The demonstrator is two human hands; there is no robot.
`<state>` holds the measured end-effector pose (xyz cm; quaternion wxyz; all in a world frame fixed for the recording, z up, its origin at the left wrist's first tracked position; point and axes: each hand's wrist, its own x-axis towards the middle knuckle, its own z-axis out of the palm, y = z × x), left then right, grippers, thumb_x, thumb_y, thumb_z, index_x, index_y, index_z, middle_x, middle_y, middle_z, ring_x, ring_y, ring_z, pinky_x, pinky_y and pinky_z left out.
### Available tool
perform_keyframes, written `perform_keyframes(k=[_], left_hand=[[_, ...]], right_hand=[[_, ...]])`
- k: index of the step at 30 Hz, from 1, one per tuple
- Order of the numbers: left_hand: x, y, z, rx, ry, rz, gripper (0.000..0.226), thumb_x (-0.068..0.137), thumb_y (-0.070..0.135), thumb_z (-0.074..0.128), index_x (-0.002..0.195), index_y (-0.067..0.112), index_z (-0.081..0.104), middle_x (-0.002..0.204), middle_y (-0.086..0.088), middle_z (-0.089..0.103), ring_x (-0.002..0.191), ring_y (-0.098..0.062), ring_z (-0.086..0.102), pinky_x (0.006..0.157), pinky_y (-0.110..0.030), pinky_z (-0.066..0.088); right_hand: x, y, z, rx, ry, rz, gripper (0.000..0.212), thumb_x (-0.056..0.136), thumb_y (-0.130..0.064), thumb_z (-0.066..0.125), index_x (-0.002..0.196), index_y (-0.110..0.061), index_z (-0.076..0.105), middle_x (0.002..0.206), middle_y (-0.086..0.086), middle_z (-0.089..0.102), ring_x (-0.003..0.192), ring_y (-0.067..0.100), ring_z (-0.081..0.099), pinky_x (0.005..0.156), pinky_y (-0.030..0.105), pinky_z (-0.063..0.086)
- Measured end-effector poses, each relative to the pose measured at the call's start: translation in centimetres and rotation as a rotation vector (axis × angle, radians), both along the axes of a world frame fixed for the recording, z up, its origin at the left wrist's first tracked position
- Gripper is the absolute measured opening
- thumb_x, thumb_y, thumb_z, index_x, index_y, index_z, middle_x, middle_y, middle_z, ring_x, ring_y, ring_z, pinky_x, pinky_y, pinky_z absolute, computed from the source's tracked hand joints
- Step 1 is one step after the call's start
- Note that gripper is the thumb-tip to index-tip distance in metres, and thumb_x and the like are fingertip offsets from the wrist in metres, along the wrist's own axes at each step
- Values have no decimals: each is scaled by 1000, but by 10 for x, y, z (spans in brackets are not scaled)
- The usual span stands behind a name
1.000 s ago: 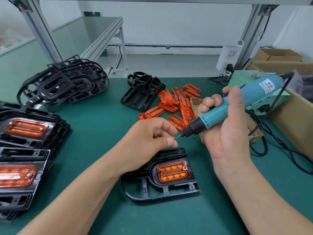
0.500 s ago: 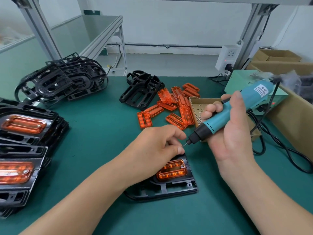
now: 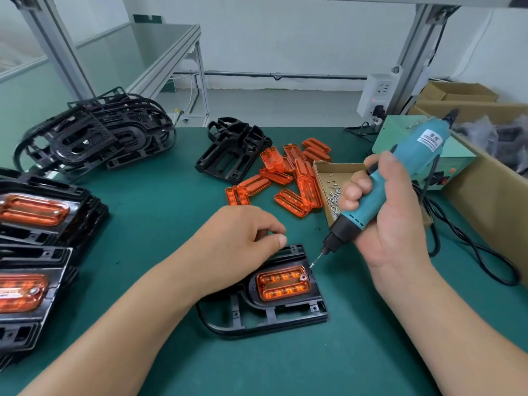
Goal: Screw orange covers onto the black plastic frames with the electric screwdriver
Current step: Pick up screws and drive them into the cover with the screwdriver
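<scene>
A black plastic frame lies flat on the green mat in front of me, with an orange cover seated in its recess. My left hand rests over the frame's upper left part, fingers curled, thumb at its top edge, holding it down. My right hand grips the teal electric screwdriver, tilted down to the left. A small screw sits on the bit tip, just above the cover's right screw hole.
Loose orange covers lie behind, next to an open cardboard box of screws. Bare black frames are piled at the back left and back centre. Frames with orange covers in them are stacked at the left. The black cord and a large carton are at the right.
My left hand let go of the screw at the bit and drew back left onto the frame. The screwdriver dropped toward the cover's right hole with the screw on its tip.
</scene>
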<state>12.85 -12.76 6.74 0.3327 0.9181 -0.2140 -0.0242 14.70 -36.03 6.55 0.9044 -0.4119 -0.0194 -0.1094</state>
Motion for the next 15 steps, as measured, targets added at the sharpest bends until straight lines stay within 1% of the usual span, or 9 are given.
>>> perform_keyframes(k=[2, 3, 5, 6, 8, 9, 13, 15], left_hand=[[1, 1, 0, 100, 14, -21, 33, 93, 55, 70, 119, 35, 76, 82, 16, 58, 83, 1, 57, 76, -24, 47], [1, 0, 0, 158, 19, -33, 41, 90, 60, 71, 123, 36, 74, 84, 17, 53, 82, 2, 55, 75, -25, 44], [1, -1, -1, 258, 30, -63, 53, 86, 66, 71, 130, 37, 69, 90, 19, 50, 87, 3, 52, 77, -26, 43], [0, -1, -2, 290, 38, -78, 56, 85, 67, 71, 132, 37, 68, 93, 18, 51, 91, 1, 52, 80, -28, 46], [0, -3, -2, 328, 43, -98, 56, 84, 67, 71, 131, 37, 68, 96, 15, 51, 95, -3, 52, 87, -33, 49], [0, -3, -3, 334, 43, -99, 56, 84, 67, 72, 131, 37, 68, 96, 15, 51, 95, -4, 51, 88, -33, 49], [1, -4, -4, 317, 74, -87, 54, 84, 65, 74, 130, 37, 67, 96, 16, 49, 93, -2, 50, 81, -29, 45], [1, -5, -5, 302, 83, -77, 51, 84, 62, 76, 127, 36, 68, 95, 16, 48, 91, 0, 50, 78, -28, 42]], right_hand=[[-2, 3, 0, -23, -17, 43, 16, 106, -29, 57, 95, -17, 58, 70, -2, 49, 58, 12, 52, 53, 23, 46], [-3, 4, 0, -35, -29, 63, 16, 105, -29, 57, 94, -18, 59, 70, -2, 48, 58, 13, 52, 53, 23, 46], [-5, 6, 1, -68, -52, 96, 15, 105, -28, 57, 94, -18, 60, 70, -2, 48, 58, 13, 51, 53, 24, 45], [-5, 7, 1, -85, -64, 108, 15, 105, -28, 57, 94, -18, 60, 70, -2, 48, 58, 13, 51, 53, 24, 45], [-7, 9, 1, -111, -79, 120, 14, 105, -28, 56, 95, -18, 60, 70, -2, 48, 57, 14, 52, 53, 24, 45], [-8, 10, 1, -123, -81, 122, 14, 104, -28, 56, 95, -18, 59, 70, -2, 49, 57, 14, 52, 53, 24, 45], [-10, 12, 3, -167, -88, 118, 13, 103, -29, 57, 94, -18, 58, 69, -1, 48, 57, 15, 52, 53, 26, 45], [-12, 12, 6, -196, -117, 133, 14, 101, -30, 61, 95, -18, 56, 69, 0, 48, 57, 16, 53, 52, 26, 44]])
